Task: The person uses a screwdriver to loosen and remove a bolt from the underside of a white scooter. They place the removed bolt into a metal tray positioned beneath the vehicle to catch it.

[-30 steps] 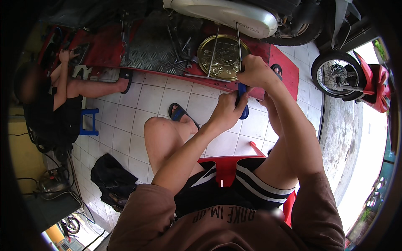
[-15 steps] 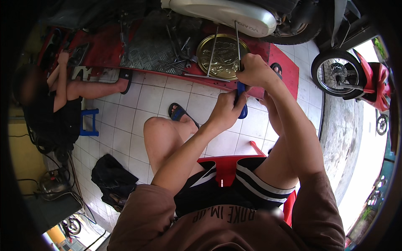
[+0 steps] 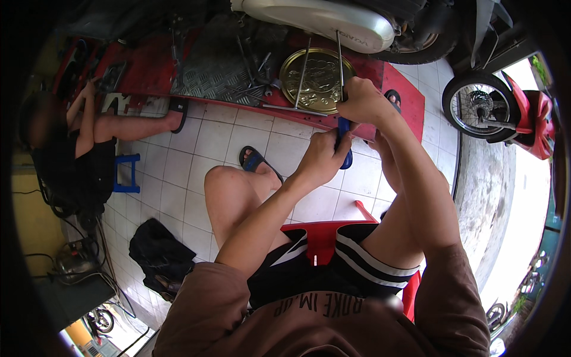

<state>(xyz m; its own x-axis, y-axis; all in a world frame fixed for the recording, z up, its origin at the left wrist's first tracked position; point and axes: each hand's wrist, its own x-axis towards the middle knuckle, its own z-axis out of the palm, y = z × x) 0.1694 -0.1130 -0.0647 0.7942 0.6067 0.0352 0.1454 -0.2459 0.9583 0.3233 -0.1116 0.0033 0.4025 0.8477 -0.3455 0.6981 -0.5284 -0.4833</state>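
A long screwdriver (image 3: 345, 159) with a blue handle points away from me, its thin metal shaft reaching the silver engine cover (image 3: 321, 21) of a motorbike. My left hand (image 3: 321, 156) is closed on the handle. Farther up, my right hand (image 3: 357, 100) grips the same tool, hiding where handle and shaft meet. Left of that shaft, a metal T-handle wrench (image 3: 302, 74) extends from beneath the cover, its crossbar toward me. A round gold tray (image 3: 289, 71) with an embossed surface lies below both shafts.
Several wrenches and small parts lie on the red lift platform (image 3: 226, 80) with its metal tread plate. On the left, another person sits near a blue stool (image 3: 126, 174). Dark cloth (image 3: 159, 253) lies on the tiles. A red motorbike (image 3: 529, 116) stands at right.
The screwdriver's shaft and my right hand have shifted very slightly to the right. Both hands keep their grip. At far left, the other person's arms have moved a little.
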